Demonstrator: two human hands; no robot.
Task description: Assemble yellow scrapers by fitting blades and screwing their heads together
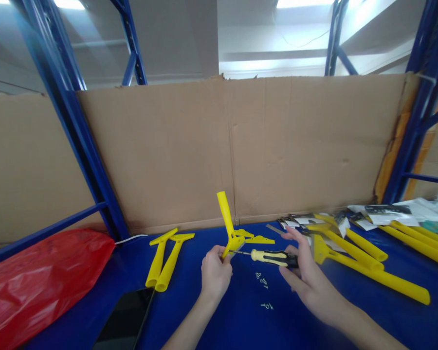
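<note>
My left hand [216, 273] is closed round the lower end of a yellow scraper-like tool [225, 214], whose hollow handle points up. A screwdriver [272, 257] with a cream and black handle lies level, its tip touching the yellow tool's head. At the black end of that handle is my right hand [306, 279], fingers spread and the thumb apart; the handle's end rests against the palm side. Small metal pieces [263, 282] lie on the blue surface below the screwdriver. Behind the held tool are flat yellow parts [261, 240].
Two yellow handles [171, 260] lie at left, beside a black phone-like device [126, 318] and a red plastic bag [51, 282]. Several long yellow scrapers [379, 274] and packets [387, 211] are at right. Cardboard [160, 155] stands behind, between blue posts.
</note>
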